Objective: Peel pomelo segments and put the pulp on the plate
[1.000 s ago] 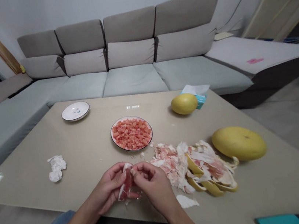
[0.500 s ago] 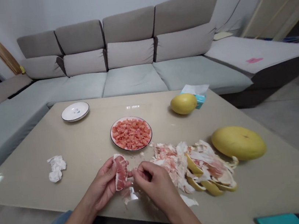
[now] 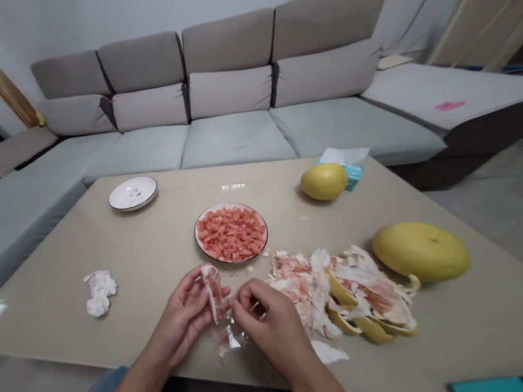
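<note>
A pomelo segment (image 3: 213,293), pink with white membrane along its edge, stands upright in my left hand (image 3: 184,317), held between thumb and fingers. Close on its right is my right hand (image 3: 270,324), thumb and fingertips pinched together; whatever they pinch is too small to make out. Beyond both hands, a dark-rimmed plate (image 3: 199,244) bears a heap of pink pomelo flesh pieces (image 3: 231,232). To the right of my right hand lies a pile of torn membrane (image 3: 303,287) and yellow pomelo rind (image 3: 375,328). Small scraps lie on the table under my hands.
A whole pomelo (image 3: 420,251) sits at the right, another (image 3: 324,182) farther back against a tissue pack (image 3: 353,173). At the far left is a white plate (image 3: 132,194), with crumpled tissue (image 3: 100,292) nearer. A teal and black object (image 3: 487,387) lies at the near right edge.
My left hand has turned the pomelo segment more edge-on and raised it slightly. My right hand stays close beside it, still pinched.
</note>
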`<state>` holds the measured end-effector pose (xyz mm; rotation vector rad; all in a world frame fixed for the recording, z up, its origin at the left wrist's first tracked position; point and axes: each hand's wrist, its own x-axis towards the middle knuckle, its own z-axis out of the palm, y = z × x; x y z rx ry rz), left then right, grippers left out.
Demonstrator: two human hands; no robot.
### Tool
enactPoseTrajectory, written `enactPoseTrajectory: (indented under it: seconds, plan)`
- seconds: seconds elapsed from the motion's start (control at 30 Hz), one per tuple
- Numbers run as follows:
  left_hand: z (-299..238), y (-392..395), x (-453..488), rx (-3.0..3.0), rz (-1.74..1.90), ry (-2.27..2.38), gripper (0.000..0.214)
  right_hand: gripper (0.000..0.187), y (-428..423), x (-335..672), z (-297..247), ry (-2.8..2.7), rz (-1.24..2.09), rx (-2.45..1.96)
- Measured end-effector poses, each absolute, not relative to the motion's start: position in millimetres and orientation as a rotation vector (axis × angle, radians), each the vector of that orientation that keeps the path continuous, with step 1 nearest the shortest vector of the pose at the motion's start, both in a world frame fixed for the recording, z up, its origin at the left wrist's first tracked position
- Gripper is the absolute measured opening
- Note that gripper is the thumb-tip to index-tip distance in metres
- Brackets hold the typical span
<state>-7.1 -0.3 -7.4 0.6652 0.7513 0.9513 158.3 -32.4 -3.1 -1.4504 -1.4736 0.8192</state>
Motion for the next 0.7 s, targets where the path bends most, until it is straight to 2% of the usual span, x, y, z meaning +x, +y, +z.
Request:
enactPoseTrajectory:
  seconds: [0.07,0.17,0.47,0.7]
  plan:
    - [-8,-1,-7,0.700,0.962,0.786,0.039,0.008,-32,158,-3,-1.461,0.841,-1.407]
    - [-11,-1,-6,0.763,0.978,0.824,0.041,0.014,-31,157,-1,-1.473,0.874,-1.337]
    - [-23,1,-5,0.957,0.995,0.847,0.045,0.013,-32,153,-6,-1.481,0.759,-1.307]
    - [-26,2,-6,1.152,1.079,0.939,0.039,0.014,-33,153,-6,-1.487,0.737,-1.369]
